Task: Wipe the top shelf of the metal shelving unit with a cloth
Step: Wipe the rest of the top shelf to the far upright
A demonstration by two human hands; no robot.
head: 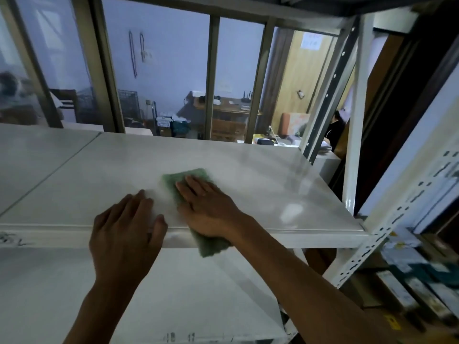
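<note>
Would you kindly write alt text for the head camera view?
A person's right hand presses a green cloth flat on a white metal shelf, while the left hand rests on its front edge. Windows stand behind.

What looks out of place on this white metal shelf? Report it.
Nothing is spilled or damaged. Only the green cloth under the right hand overhangs the white metal shelf at its front edge; the left hand rests flat beside it.

window frame, desk (behind glass), boxes
</note>
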